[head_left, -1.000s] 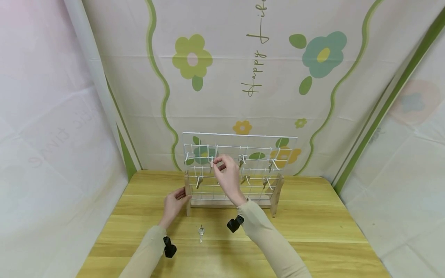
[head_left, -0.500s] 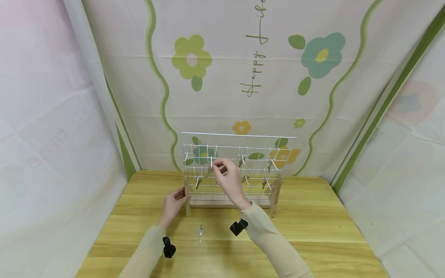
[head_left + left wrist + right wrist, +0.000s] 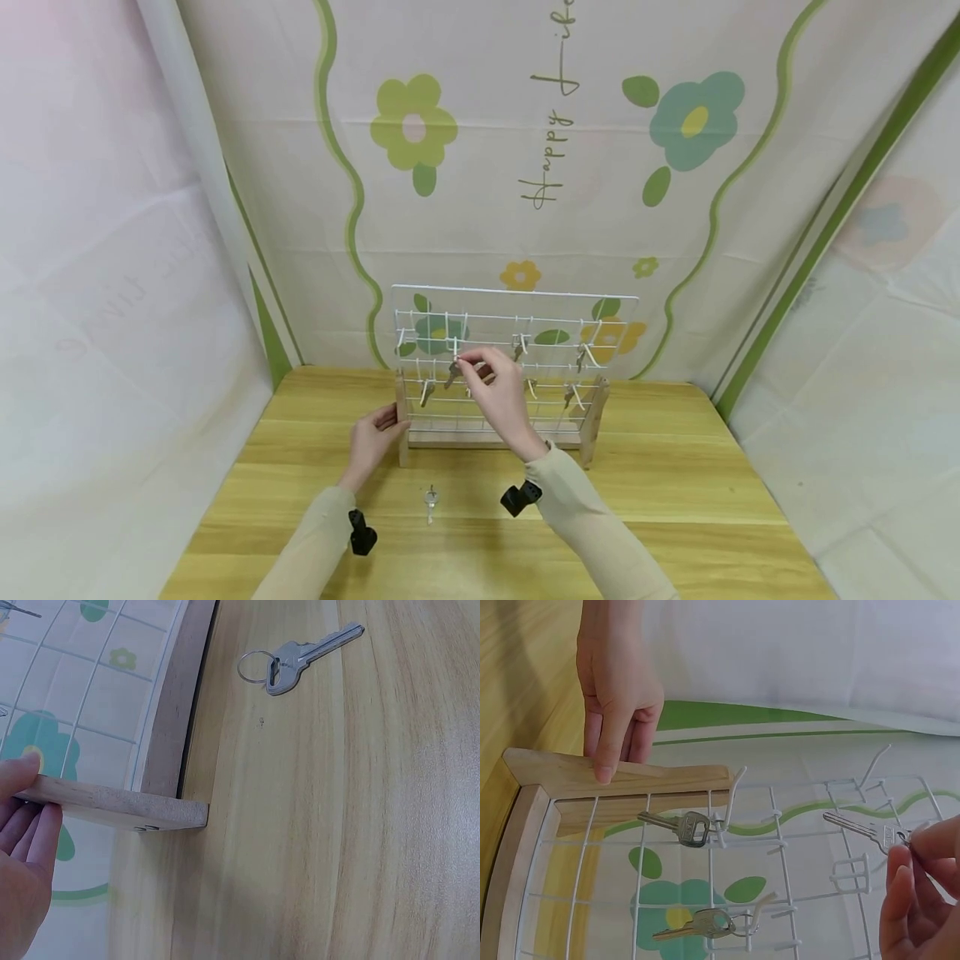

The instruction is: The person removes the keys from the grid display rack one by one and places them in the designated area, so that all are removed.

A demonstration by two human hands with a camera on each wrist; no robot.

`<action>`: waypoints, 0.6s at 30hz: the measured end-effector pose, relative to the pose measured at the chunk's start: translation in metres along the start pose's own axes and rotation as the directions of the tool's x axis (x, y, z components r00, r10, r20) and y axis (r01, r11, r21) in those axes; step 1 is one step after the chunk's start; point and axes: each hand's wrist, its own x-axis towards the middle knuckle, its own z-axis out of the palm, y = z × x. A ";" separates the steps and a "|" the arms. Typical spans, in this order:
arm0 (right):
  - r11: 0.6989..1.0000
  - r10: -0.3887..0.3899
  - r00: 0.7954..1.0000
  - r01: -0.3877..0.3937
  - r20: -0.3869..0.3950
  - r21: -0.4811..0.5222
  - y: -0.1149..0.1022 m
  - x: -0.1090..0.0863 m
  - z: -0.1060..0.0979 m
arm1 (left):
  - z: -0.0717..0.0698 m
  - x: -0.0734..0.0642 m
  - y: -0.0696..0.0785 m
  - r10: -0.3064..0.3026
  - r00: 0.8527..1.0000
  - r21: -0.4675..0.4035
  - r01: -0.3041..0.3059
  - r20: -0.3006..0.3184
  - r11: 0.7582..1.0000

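My right hand (image 3: 498, 398) pinches the ring of a silver key (image 3: 862, 827) between thumb and fingertip, right at a white hook in the rack's upper row. The key hangs from the fingertips in the head view. At the rack's left end, my left hand (image 3: 372, 443) grips the wooden side post (image 3: 120, 801), thumb on one face and fingers on the other. The white wire grid rack (image 3: 517, 291) stands upright in its wooden stand. Other keys hang on its hooks, including a key (image 3: 694, 828) and a second key (image 3: 705, 923); my right hand hides part of the grid.
Another key (image 3: 304, 661) with a ring lies on the wooden table (image 3: 675, 500) in front of the rack. A second wooden post (image 3: 595, 423) supports the rack's right end. Flower-printed cloth (image 3: 480, 208) hangs behind and at both sides.
My right hand has drawn slightly down and towards me at the hook, and the key now shows below its fingertips. The left hand keeps its grip on the post.
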 end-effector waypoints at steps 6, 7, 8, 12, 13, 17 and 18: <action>1.000 -0.010 1.000 0.010 0.005 -0.009 -0.004 -0.003 -0.005 | 0.000 0.004 -0.004 -0.005 1.000 0.007 0.005 -0.003 1.000; 1.000 -0.013 1.000 0.013 0.007 -0.011 -0.004 -0.003 -0.006 | 0.000 0.004 -0.004 -0.006 1.000 0.008 0.006 -0.005 1.000; 1.000 -0.018 1.000 0.018 0.012 -0.014 -0.005 -0.004 -0.006 | 0.000 0.004 -0.004 -0.008 1.000 0.006 0.008 -0.006 1.000; 0.999 -0.036 0.999 0.036 0.031 -0.016 -0.006 -0.005 -0.008 | 0.000 0.003 -0.004 -0.011 1.000 0.006 0.011 -0.007 1.000; 0.999 -0.038 0.999 0.039 0.037 -0.013 -0.006 -0.006 -0.009 | 0.000 0.003 -0.004 -0.010 1.000 0.009 0.010 -0.007 1.000; 0.999 -0.049 0.997 0.050 0.061 -0.013 -0.007 -0.009 -0.010 | 0.000 0.002 -0.005 -0.009 1.000 0.002 0.009 -0.004 1.000; 0.998 -0.053 0.996 0.054 0.068 -0.017 -0.006 -0.010 -0.010 | 0.000 0.003 -0.005 -0.006 1.000 0.001 0.006 -0.003 1.000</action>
